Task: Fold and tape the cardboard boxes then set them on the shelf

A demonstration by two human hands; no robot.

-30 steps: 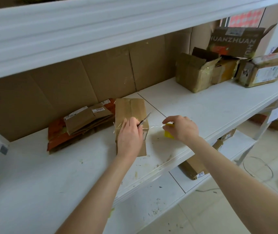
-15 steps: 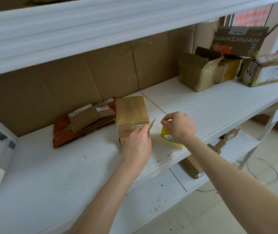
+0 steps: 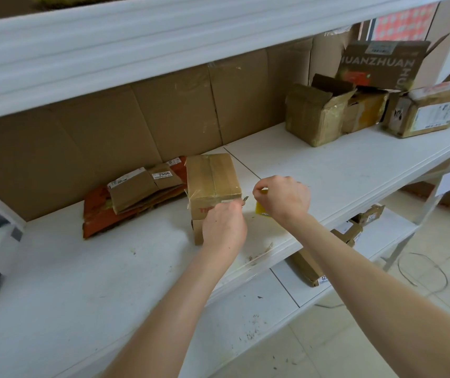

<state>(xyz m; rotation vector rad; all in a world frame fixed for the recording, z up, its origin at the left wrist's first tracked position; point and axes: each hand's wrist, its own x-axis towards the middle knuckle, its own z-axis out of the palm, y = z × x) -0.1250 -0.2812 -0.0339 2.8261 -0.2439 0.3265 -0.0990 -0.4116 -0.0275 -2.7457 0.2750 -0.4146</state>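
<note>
A small brown cardboard box (image 3: 211,179) stands on the white shelf (image 3: 313,170), its top seam covered with clear tape. My left hand (image 3: 225,225) is at the box's near right corner and grips a small blade tool (image 3: 245,199) whose tip pokes out toward the right. My right hand (image 3: 283,197) is just right of the box, fingers curled round a yellow tape roll (image 3: 261,210) that is mostly hidden under it. A strip of clear tape appears to run from the roll to the box front.
A pile of flattened cardboard boxes (image 3: 136,190) lies left of the box against the cardboard-lined back. Several opened boxes (image 3: 316,113) crowd the shelf's far right. Another box (image 3: 311,266) sits on the lower shelf, and a cable (image 3: 423,271) lies on the floor.
The box has turned upright from lying on its side. My left hand dropped from its top to its near right corner with the blade. My right hand stayed close beside it.
</note>
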